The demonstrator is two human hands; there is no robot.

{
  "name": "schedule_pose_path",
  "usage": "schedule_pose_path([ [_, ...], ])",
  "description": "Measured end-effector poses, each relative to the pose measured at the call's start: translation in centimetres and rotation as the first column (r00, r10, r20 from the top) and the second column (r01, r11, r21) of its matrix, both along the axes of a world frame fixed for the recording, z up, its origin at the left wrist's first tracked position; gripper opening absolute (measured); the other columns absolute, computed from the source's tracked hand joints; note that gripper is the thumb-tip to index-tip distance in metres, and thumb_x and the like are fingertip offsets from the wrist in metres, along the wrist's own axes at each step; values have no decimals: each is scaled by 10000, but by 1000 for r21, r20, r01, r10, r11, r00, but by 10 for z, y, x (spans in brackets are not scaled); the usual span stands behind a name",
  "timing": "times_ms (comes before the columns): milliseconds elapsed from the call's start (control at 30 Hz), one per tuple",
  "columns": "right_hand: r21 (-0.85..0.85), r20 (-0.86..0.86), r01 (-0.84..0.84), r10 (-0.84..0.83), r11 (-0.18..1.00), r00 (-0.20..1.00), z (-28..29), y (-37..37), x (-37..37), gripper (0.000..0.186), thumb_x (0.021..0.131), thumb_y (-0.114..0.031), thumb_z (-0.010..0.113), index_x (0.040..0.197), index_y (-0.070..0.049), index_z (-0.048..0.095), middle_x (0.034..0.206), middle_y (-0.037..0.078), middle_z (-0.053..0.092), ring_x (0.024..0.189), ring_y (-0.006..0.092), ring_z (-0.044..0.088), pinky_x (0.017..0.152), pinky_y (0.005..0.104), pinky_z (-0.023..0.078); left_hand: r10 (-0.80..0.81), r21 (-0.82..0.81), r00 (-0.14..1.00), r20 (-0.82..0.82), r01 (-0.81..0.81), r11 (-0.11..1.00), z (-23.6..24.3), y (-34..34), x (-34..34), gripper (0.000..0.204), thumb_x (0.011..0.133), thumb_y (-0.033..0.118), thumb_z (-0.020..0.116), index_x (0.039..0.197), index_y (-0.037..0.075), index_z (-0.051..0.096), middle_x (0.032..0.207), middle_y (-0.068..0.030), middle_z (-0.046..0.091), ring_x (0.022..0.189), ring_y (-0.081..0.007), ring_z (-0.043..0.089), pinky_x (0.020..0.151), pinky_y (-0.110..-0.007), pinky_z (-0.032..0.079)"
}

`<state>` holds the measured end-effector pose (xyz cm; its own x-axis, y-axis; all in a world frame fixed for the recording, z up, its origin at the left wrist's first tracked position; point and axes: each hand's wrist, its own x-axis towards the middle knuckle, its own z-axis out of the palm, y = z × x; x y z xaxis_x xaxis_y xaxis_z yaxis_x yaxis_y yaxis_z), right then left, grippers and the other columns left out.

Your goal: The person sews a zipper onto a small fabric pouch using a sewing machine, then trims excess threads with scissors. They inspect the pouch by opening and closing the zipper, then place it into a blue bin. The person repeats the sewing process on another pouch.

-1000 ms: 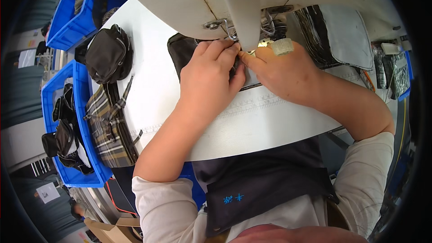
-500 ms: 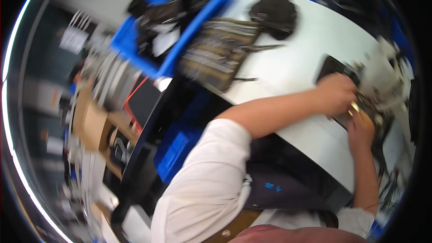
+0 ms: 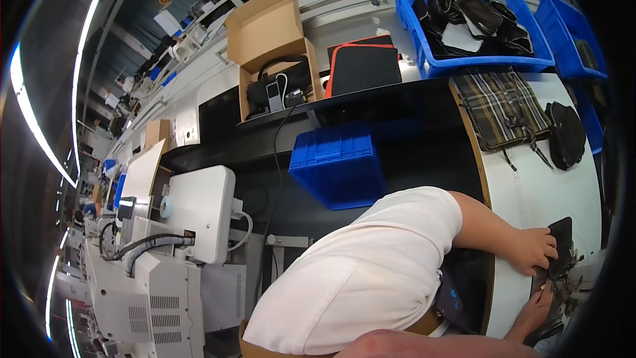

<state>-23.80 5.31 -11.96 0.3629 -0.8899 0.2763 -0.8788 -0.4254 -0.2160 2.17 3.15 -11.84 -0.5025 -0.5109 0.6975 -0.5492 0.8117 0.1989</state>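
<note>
At the right of the view, my left hand (image 3: 534, 250) rests on the edge of a dark fabric piece (image 3: 562, 242), its fingers slightly apart and curved over it. Just below and nearer is my right hand (image 3: 534, 313), with fingers closed beside the same dark work. A small yellow, shiny bit (image 3: 544, 287) shows at its fingertips; what it belongs to is too small to tell. Against the right rim, metal parts of what looks like a sewing machine (image 3: 583, 266) stand close to both hands, partly blurred and cut off.
On the white table (image 3: 520, 205) lie folded plaid fabric (image 3: 500, 107) and a dark rounded pouch (image 3: 566, 136). Behind them, a blue bin (image 3: 424, 66) holds dark pouches. An open carton (image 3: 265, 33), a blue crate (image 3: 338, 167) and a white machine (image 3: 165, 298) stand to the left.
The view has swung left, so the table and both hands now appear farther right and lower. My left hand's fingers now show spread over the dark piece; the hands stay close together.
</note>
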Motion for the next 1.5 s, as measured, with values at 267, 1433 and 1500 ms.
schedule_pose_path([
  [267, 103, -120, -16, 28, 995, 992, 36, 7, 28, 380, 1060, -211, 460, 1354, 24, 513, 1186, 240, 578, 1095, 410, 567, 932, 445, 444, -11, 72, 1000, 27, 9, 997, -13, -11, -6, 360, 774, 411, 684, 1054, 202, 769, 1296, -35, 630, 1182, -280, 526, 944, -450, 430],
  [1433, -272, -113, -96, 67, 958, 991, 50, 27, 28, 106, 820, -152, 630, 866, -68, 675, 713, 51, 613, 638, 235, 638, 561, 373, 492, -561, -78, 808, 180, 580, 811, 69, -36, -32, 359, 636, -9, 724, 929, 100, 549, 1088, -42, 662, 1004, -258, 632, 815, -396, 464],
  [1500, -264, -87, -90, 69, 960, 994, 44, 29, 24, 106, 810, -142, 629, 865, -64, 674, 714, 50, 613, 639, 229, 640, 563, 363, 494, -608, -61, 770, 193, 628, 776, 72, -34, -39, 369, 641, -11, 729, 940, 98, 544, 1086, -48, 663, 1012, -273, 636, 809, -393, 473],
])
